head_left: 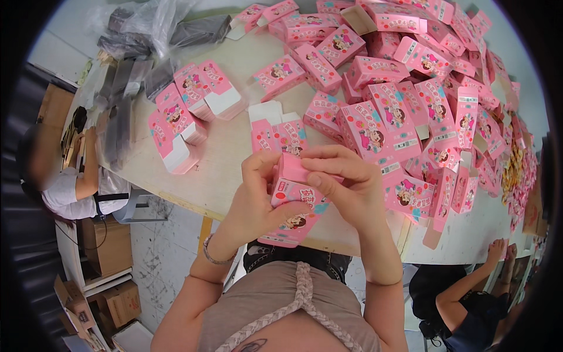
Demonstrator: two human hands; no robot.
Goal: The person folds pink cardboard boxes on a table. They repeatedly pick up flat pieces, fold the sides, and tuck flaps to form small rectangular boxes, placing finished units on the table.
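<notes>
A pink cardboard box (288, 193) with a cartoon figure printed on its front is held upright before my body at the table's near edge. My left hand (256, 202) is closed around its left side, the thumb lying across the front. At the box's upper end, my right hand (350, 182) is closed, its thumb and fingers against the end flap. Part of the flap is hidden by those fingers. Just beyond my hands lie flat pink cartons (280, 136) with a white flap showing.
Stacks of flat pink cartons (176, 117) lie left on the table (226, 149). A large heap of formed pink boxes (381, 117) covers the right side. Clear plastic and dark packs (126, 76) sit far left. One person (76, 170) works at left, another (469, 299) at lower right.
</notes>
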